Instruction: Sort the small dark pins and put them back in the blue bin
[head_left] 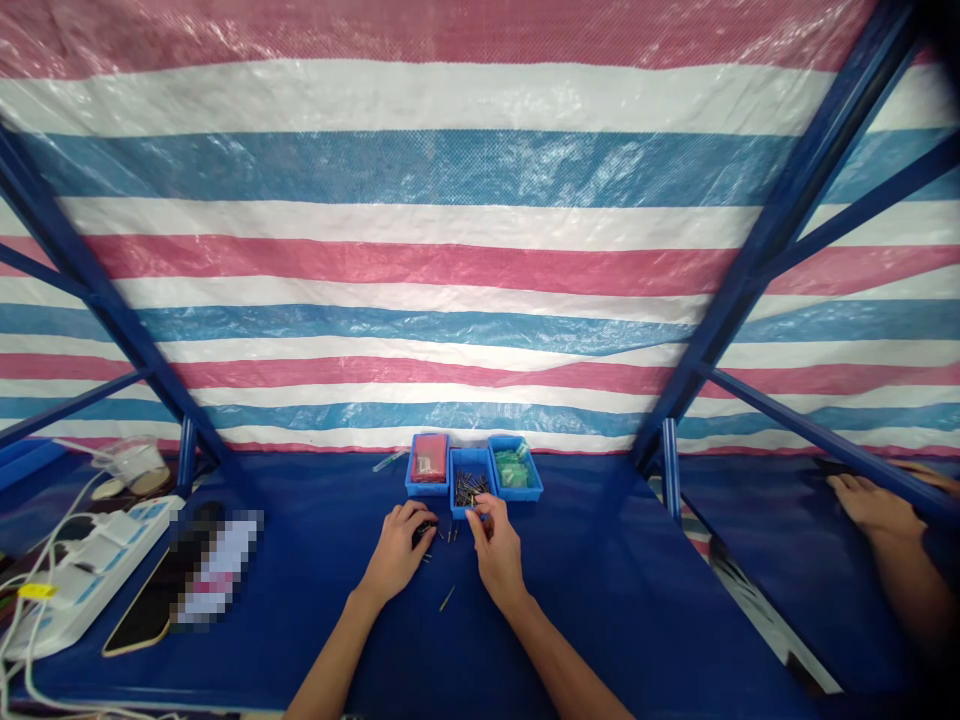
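My left hand rests on the blue table with its fingers curled around something dark and small that I cannot make out. My right hand is at the front of the middle blue bin, thumb and forefinger pinched on a thin metal piece. A pile of thin metal pieces lies in that bin. Several similar pieces are loose between my hands, and one slim, brass-coloured piece lies nearer to me.
A left bin holds red packets; a right bin holds green packets. A clear strip lies left of them. Further left are a phone and power strip. Another person's hand is beyond the right frame post.
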